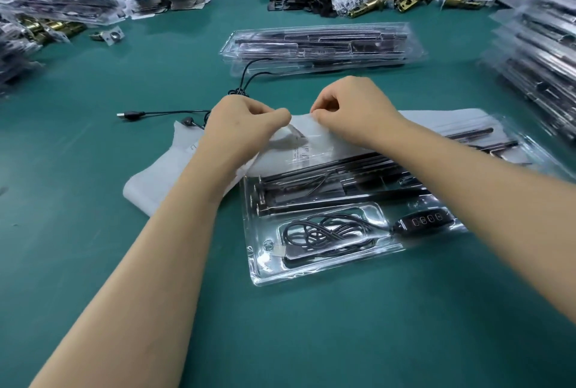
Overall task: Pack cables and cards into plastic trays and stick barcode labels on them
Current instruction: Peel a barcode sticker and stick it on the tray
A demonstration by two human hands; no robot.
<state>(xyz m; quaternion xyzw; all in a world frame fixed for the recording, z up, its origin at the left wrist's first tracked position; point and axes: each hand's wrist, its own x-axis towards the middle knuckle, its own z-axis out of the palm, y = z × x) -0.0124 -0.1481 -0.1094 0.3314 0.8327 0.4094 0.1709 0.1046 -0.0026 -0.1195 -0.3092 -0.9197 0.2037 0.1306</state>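
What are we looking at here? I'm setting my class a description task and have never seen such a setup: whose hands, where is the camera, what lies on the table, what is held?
There is no machine: a person works bare-handed, and the single picture comes from a camera worn on the head, looking down. The left hand and right hand both pinch a white sheet over a clear plastic tray holding a coiled black cable. A loose cable lies on the green table, more filled trays beyond.

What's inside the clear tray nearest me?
A coiled black cable in the front pocket, its button controller beside it, dark metal bars behind. The white sheet pinched by left hand and right hand hides the far side of the tray.
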